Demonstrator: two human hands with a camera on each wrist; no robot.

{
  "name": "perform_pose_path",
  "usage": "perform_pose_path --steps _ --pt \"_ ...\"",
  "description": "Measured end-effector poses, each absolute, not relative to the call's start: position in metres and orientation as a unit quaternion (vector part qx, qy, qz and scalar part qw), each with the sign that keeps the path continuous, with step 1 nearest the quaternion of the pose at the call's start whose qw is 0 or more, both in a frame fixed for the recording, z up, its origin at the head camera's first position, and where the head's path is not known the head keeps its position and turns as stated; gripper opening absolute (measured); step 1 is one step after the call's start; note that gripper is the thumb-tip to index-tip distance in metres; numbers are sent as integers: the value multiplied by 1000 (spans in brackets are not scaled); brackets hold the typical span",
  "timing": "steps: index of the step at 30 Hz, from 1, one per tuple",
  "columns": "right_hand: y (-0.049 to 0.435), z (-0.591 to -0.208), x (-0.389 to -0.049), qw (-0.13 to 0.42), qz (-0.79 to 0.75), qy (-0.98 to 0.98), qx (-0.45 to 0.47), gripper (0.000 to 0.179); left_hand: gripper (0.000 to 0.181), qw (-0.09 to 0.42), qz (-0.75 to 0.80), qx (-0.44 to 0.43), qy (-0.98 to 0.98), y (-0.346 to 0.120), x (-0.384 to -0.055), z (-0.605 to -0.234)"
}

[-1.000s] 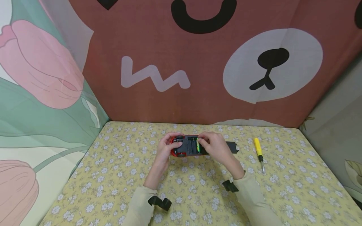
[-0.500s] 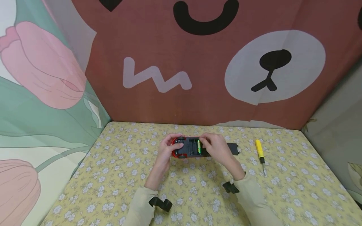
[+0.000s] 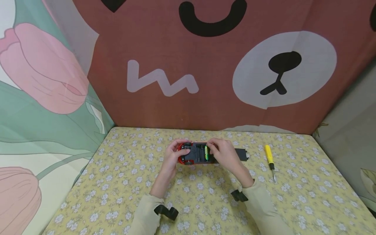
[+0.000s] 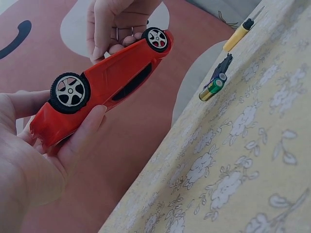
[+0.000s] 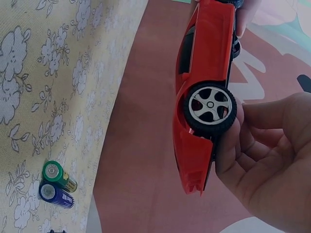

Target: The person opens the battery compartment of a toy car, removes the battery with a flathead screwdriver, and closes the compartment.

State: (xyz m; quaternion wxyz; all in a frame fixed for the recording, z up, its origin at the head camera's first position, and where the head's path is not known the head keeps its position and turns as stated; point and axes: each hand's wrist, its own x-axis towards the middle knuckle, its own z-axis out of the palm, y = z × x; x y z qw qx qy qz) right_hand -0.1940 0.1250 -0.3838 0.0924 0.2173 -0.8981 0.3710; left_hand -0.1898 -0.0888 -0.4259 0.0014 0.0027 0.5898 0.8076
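My left hand (image 3: 170,156) grips one end of a red toy car (image 4: 114,73), its dark underside (image 3: 192,152) turned up and its battery compartment uncovered. Inside the compartment lies a green AA battery (image 3: 207,153). My right hand (image 3: 227,155) has its thumb and index finger at that battery's upper end, seemingly pinching it; the exact contact is hidden. In the right wrist view, the curled fingers of this hand lie against the car's underside beside a rear wheel (image 5: 210,105). The car is held above the table.
A green battery (image 5: 57,174) and a blue battery (image 5: 56,194) lie side by side on the flowered tablecloth (image 3: 117,195). Near them is a flat black cover (image 3: 242,154). Farther right lies a yellow-handled screwdriver (image 3: 268,158). A printed cloth (image 3: 164,111) stands behind the table.
The green battery in the compartment shows more fully from behind my right fingers than a second ago. Those fingers have shifted slightly; my left hand keeps its grip on the car.
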Motion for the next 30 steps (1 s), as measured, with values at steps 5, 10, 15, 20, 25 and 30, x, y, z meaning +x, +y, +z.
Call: perform_pose_path --steps 5,10,15,20,25,30 --pt "125 -384 -193 82 375 -899 212 17 34 -1 804 -1 595 -88 -189 -426" --pt "126 -383 -193 80 376 -899 212 17 33 0 803 -3 596 -88 -190 -426" --pt "126 -382 -192 82 377 -897 214 17 34 0 805 -3 594 -88 -189 -425" --pt "126 -382 -191 82 382 -896 212 17 34 -1 805 -4 594 -88 -189 -424" --pt "124 -383 -192 84 380 -897 208 17 34 -1 803 -2 596 -88 -189 -424" --pt "123 -383 -192 88 374 -899 208 17 33 -1 803 -2 596 -88 -189 -424"
